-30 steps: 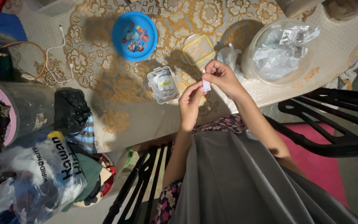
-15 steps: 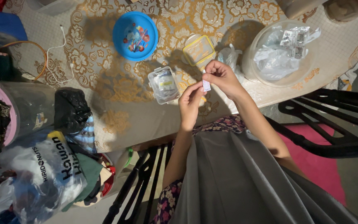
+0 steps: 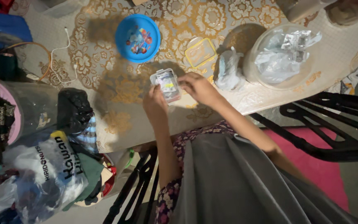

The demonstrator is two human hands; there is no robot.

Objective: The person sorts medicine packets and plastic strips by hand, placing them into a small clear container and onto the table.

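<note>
Both hands met at the small clear box [image 3: 166, 85] on the table [image 3: 117, 108]: left hand [image 3: 155, 103] steadying its near edge, right hand [image 3: 197, 86] grasping its side. Best done with the box kept flat.
</note>
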